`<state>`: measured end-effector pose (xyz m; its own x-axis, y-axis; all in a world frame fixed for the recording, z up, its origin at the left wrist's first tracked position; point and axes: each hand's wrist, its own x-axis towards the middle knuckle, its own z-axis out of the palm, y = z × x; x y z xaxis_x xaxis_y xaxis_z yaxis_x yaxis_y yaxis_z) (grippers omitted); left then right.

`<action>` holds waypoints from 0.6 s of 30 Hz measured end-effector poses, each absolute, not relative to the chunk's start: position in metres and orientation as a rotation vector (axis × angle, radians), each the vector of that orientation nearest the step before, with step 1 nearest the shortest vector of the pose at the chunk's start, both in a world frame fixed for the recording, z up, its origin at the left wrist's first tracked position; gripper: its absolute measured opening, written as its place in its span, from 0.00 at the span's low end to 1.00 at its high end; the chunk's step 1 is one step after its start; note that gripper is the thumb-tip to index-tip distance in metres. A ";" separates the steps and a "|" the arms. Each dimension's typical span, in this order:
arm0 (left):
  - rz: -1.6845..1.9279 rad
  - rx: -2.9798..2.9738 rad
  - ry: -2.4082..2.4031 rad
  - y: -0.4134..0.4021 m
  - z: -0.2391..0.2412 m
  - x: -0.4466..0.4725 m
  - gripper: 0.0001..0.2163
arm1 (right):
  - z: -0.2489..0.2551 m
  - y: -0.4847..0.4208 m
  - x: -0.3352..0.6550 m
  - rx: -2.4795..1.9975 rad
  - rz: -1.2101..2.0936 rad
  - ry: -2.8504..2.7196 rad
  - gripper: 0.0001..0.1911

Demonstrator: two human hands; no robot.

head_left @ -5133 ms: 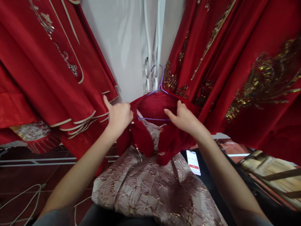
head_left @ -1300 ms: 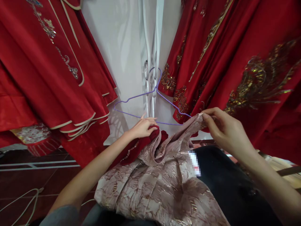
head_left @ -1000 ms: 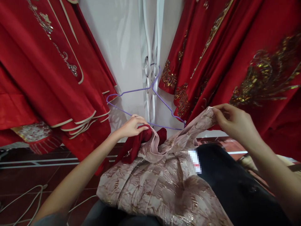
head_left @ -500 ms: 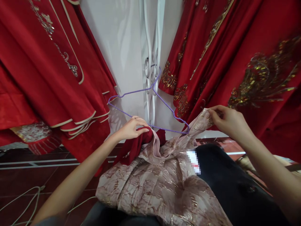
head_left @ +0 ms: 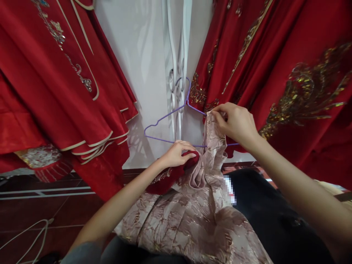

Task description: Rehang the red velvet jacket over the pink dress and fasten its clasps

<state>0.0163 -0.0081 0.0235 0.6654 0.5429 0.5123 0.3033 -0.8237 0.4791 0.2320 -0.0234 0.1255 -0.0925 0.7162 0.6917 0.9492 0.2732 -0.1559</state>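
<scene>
A pink dress [head_left: 181, 216] with a metallic floral pattern lies across my lap. My right hand [head_left: 233, 119] pinches the top of one of its shoulder straps [head_left: 214, 135], lifted upright against a purple hanger [head_left: 170, 115]. The strap passes in front of the hanger's right arm and hides part of it. Closed over a bunched red cloth [head_left: 167, 185] with silvery trim, my left hand [head_left: 181, 154] is at the dress's neckline, below the hanger's bottom bar. Exactly which layers its fingers hold is partly hidden.
The hanger's hook is on a white scrolled metal stand [head_left: 180, 66]. Red embroidered garments hang at left [head_left: 90, 121] and right [head_left: 308, 47]. A pale cable [head_left: 42, 234] lies on the dark red tiled floor. A blurred label [head_left: 229, 190] shows beside the dress.
My right hand has brought the strap left and up to the hanger. The left hand has shifted right with the red cloth. The hanger has swung to the right.
</scene>
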 end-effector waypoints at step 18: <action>1.261 2.324 1.431 -0.002 0.048 -0.124 0.13 | 0.098 -0.004 0.263 -1.478 -0.230 -1.824 0.14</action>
